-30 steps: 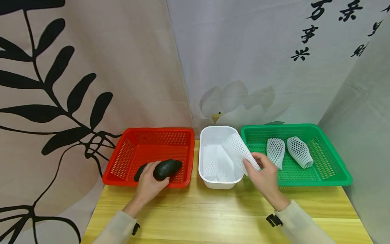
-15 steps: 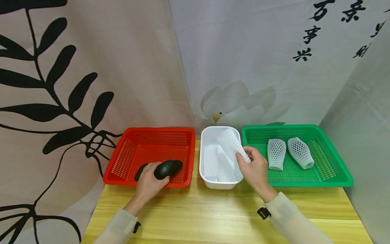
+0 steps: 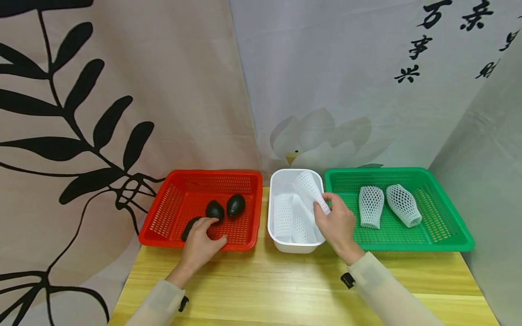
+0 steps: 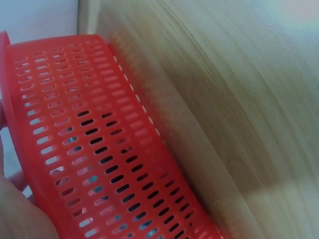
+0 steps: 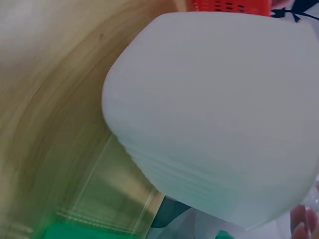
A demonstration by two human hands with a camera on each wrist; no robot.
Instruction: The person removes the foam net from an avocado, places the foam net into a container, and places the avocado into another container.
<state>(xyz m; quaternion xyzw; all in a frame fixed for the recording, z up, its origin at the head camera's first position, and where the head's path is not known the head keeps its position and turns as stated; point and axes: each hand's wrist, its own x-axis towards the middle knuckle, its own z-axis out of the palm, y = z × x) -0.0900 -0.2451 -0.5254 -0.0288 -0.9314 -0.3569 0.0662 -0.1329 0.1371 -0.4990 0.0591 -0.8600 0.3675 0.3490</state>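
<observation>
Three dark green avocados lie in the red basket: the right one, the middle one and the left one, partly hidden behind my left hand. That hand reaches over the basket's front rim with thumb and fingers apart, fingertips right at the middle avocado and nothing gripped. My right hand pinches the lower end of a white foam net sleeve over the white bin. More foam net sleeves lie inside the bin.
To the right stands a green basket with two net-covered items, a left one and a right one. All three containers stand side by side along the back of the wooden table, against a printed cloth.
My left hand has let go of an avocado; two avocados now lie farther back in the red basket. My right hand has moved left with the foam net sleeve, which now hangs over the bin.
</observation>
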